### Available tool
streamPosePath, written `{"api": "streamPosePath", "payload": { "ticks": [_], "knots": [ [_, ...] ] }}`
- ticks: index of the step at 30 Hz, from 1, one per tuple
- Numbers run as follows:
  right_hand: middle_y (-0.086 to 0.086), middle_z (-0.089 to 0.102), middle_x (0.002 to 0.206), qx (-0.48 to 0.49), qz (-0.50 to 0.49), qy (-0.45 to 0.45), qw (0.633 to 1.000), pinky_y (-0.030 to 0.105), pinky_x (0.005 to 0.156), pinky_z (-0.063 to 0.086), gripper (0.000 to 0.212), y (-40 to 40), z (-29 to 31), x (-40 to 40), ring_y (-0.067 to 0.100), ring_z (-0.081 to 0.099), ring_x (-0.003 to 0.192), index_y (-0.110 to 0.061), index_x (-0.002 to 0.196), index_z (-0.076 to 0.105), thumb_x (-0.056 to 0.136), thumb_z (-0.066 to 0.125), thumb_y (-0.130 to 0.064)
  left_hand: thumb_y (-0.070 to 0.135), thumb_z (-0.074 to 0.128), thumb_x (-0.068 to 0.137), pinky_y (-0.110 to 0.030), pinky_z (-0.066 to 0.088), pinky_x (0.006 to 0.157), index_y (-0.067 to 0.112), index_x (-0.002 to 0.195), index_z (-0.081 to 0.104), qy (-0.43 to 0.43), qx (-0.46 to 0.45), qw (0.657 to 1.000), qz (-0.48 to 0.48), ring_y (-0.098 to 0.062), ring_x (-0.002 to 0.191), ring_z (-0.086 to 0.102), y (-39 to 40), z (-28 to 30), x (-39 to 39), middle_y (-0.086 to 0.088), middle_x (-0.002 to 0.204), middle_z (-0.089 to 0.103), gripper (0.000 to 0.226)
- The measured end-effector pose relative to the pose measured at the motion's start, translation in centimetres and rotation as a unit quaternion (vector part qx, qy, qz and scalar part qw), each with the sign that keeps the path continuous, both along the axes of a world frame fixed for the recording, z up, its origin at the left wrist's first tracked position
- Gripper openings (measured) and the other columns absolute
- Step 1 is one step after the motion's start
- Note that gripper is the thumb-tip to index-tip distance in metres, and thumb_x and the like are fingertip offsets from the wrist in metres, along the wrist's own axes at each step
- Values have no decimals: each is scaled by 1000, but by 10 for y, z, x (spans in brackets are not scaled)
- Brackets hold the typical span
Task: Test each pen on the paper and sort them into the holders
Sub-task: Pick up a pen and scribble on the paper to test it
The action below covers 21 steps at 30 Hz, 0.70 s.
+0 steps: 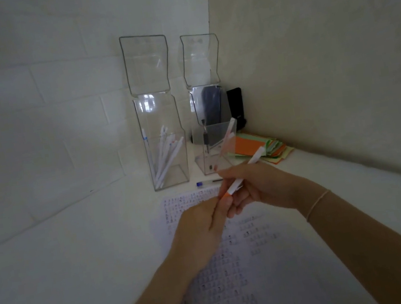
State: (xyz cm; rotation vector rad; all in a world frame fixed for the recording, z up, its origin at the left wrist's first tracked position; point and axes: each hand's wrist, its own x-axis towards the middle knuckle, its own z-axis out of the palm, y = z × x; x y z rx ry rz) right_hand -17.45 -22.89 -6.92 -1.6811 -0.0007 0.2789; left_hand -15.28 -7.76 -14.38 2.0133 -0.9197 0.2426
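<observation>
My right hand (256, 185) grips a white pen (254, 160) with an orange tip, held slantwise above the printed paper (238, 276). My left hand (200, 230) pinches the pen's orange end. Behind them stand two clear holders. The left holder (164, 141) contains several white pens. The right holder (213, 147) has a dark pen and a white one leaning on its rim. A blue-capped pen (208, 182) lies on the table in front of the holders.
A stack of orange, green and yellow paper slips (261, 146) lies right of the holders. A black object (236, 107) stands in the corner. White walls close in at the left, back and right.
</observation>
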Motion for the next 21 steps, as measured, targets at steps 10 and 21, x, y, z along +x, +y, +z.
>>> {"api": "streamPosePath", "payload": {
  "ticks": [10,21],
  "knots": [
    [8,64,70,70,-224,-61,970,25,52,55,26,-43,8,-10,17,63,55,-6,75,64,91,56,-25,59,28,86,-24,34,58,20,65,37,61,-12,998,18,-10,58,43,2,-11,7,0,62,45,45],
    [-2,47,33,-139,-404,-123,896,15,34,34,37,-2,-80,-54,7,42,26,-8,48,42,79,61,-2,73,45,70,-25,25,87,25,73,36,-84,209,974,-10,-13,105,45,-4,-32,9,7,109,47,49]
  ]
}}
